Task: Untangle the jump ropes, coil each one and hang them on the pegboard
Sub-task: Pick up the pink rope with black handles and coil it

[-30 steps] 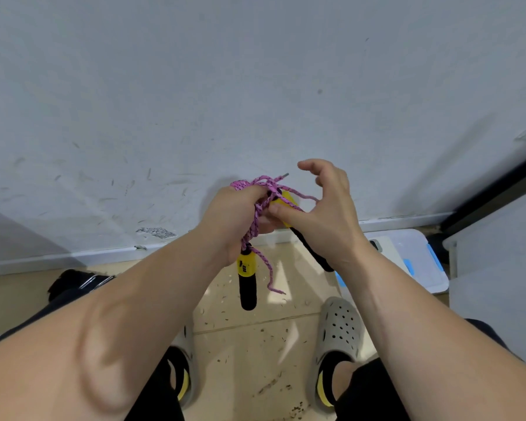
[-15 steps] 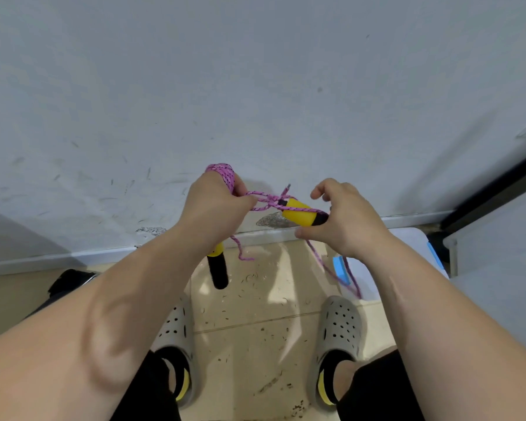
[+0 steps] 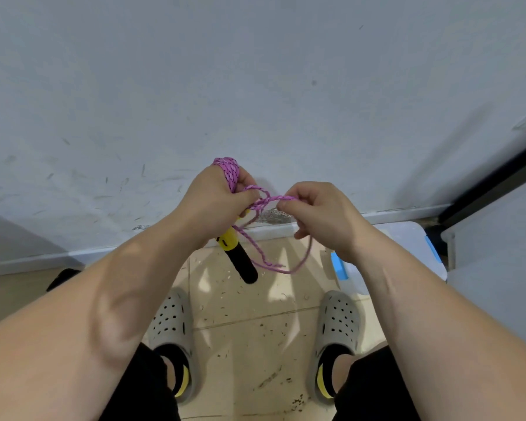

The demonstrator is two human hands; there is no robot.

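One pink rope [image 3: 271, 200] runs left-right between my hands: left hand [image 3: 216, 202] grips its wound coil and handle [image 3: 239, 259], right hand [image 3: 322, 217] pinches the strand just beside.

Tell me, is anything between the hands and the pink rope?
Nothing visible. The left hand grips the coiled pink rope, and the right hand pinches a strand. The pegboard is not in view.

Head-worn, downward, near left hand [image 3: 216, 203], right hand [image 3: 324, 218]

Tile floor [image 3: 249, 338] w/ white bin [image 3: 404, 241]
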